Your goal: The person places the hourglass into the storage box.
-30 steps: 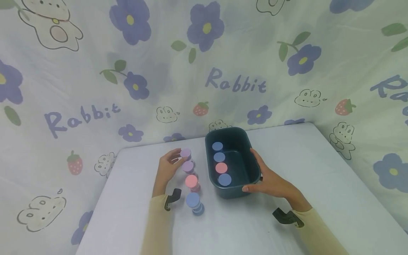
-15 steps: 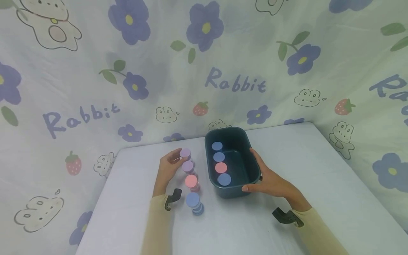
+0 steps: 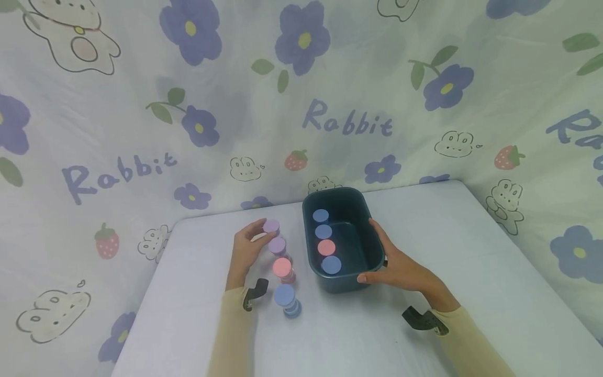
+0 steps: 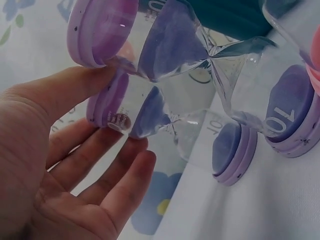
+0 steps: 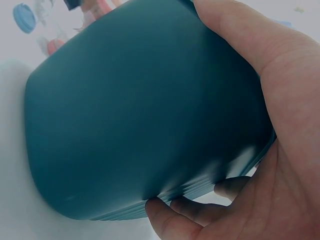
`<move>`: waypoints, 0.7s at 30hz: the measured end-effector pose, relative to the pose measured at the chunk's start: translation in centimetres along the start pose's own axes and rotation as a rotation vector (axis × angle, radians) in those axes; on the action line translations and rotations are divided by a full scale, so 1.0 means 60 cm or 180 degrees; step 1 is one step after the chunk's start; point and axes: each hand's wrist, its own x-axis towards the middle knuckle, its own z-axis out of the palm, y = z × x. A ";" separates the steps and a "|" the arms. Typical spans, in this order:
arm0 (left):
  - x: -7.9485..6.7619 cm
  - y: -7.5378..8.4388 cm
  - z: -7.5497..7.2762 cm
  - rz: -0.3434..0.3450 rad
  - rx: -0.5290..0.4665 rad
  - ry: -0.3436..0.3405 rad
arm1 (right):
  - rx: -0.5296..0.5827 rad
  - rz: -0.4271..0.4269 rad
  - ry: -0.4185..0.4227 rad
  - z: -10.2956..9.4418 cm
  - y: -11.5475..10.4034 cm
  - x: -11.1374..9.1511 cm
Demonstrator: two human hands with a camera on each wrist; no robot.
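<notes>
My left hand (image 3: 246,250) pinches the farthest purple-capped hourglass (image 4: 106,102) near its upper cap, thumb on one side and fingers on the other. It stands upright at the back of a row on the white table. Close in front of it is a second purple-capped hourglass (image 3: 277,246), with purple sand and a 10 on the glass. Nearer still are a pink-capped hourglass (image 3: 282,267) and a blue-capped hourglass (image 3: 285,296). My right hand (image 3: 398,264) grips the near right corner of a dark teal bin (image 5: 125,110), thumb at the front and fingers along the side.
Inside the bin, along its left wall, stand several hourglasses, with a pink cap (image 3: 326,247) among blue ones such as the nearest blue cap (image 3: 332,265). A patterned curtain (image 3: 264,115) hangs right behind the table's back edge. White table surface (image 3: 452,235) extends to the right.
The farthest purple hourglass has shifted slightly to the left together with my left hand. My right hand and the bin have stayed in place.
</notes>
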 end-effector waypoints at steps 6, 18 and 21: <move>-0.001 0.003 -0.007 0.0033 0.0050 0.0091 | -0.0022 0.0020 -0.0001 0.000 0.000 0.000; -0.008 0.020 -0.032 0.0189 0.0007 0.0356 | -0.0032 -0.0017 0.0002 0.001 0.003 0.001; -0.010 0.025 -0.040 0.0140 0.0019 0.0374 | -0.0026 -0.0026 0.0001 0.001 0.005 0.001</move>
